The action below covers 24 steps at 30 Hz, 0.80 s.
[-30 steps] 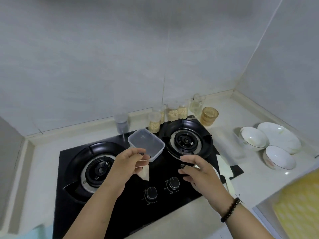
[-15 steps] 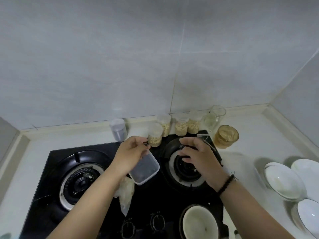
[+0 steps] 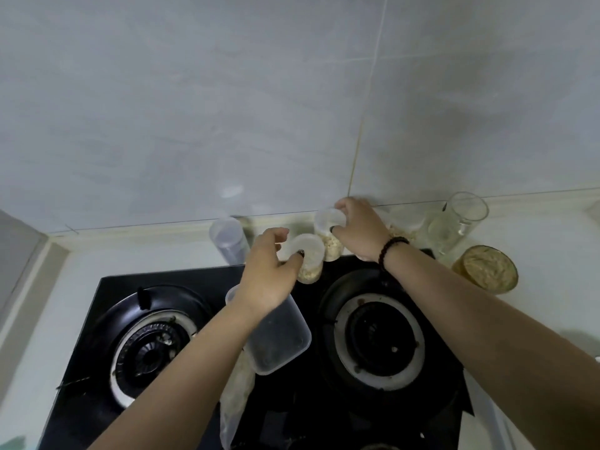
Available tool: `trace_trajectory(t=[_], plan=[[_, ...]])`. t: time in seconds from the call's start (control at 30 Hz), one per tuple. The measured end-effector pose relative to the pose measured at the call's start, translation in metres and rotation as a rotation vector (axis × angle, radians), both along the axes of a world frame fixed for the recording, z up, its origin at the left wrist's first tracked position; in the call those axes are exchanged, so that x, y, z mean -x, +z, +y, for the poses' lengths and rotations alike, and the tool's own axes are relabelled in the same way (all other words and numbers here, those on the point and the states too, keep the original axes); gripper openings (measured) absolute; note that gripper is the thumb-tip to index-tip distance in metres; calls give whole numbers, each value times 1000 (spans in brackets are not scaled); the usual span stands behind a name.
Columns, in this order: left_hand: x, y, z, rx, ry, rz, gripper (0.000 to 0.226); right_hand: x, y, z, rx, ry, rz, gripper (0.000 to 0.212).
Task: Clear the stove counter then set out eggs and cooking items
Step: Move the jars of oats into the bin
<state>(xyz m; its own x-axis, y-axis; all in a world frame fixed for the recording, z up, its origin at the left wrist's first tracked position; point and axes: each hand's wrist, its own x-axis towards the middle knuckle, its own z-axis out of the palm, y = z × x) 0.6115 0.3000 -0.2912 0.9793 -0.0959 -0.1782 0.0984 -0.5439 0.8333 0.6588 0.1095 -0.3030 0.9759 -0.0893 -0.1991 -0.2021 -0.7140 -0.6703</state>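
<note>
Two small clear jars with beige contents stand at the back edge of the black stove (image 3: 324, 401). My left hand (image 3: 268, 277) grips the front jar (image 3: 310, 266), thumb and fingers curled round its top. My right hand (image 3: 357, 230), with a beaded bracelet at the wrist, grips the back jar (image 3: 329, 237) close to the wall. A clear square container (image 3: 281, 342) and a crumpled plastic bag (image 3: 235, 397) hang under my left wrist over the stove's middle. I cannot tell how they are held.
A tall grey jar (image 3: 227, 240) stands left of my hands. A glass jar (image 3: 438, 233), a glass cup (image 3: 467, 212) and an amber jar (image 3: 487, 271) of beige stuff stand to the right. Burners lie at left (image 3: 147, 349) and right (image 3: 380, 334).
Both hands moved back toward the wall and closed round the two small jars. The square container stayed under my left hand. The view tilted up.
</note>
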Motion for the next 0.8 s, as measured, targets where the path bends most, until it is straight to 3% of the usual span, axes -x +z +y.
trace_trajectory(t=[0.13, 0.27, 0.37, 0.5, 0.6, 0.8], plan=[[-13, -13, -8, -149, -137, 20, 64, -15, -17, -1, 52, 97, 47, 62], [-18, -25, -17, -125, -179, 48, 54, -20, -30, 0, 35, 99, 88, 68], [-19, -36, -20, -117, -180, 119, 95, -21, -37, 3, -1, 81, 85, 72], [-21, -35, -21, -117, -132, 75, 53, -20, -43, 6, -52, 24, 53, 70], [-16, -27, -18, -130, -109, 58, 59, -12, -40, 9, -76, -6, 17, 75], [25, 7, -2, 51, 48, -74, 50, 31, -9, 3, -240, -155, -165, 76]])
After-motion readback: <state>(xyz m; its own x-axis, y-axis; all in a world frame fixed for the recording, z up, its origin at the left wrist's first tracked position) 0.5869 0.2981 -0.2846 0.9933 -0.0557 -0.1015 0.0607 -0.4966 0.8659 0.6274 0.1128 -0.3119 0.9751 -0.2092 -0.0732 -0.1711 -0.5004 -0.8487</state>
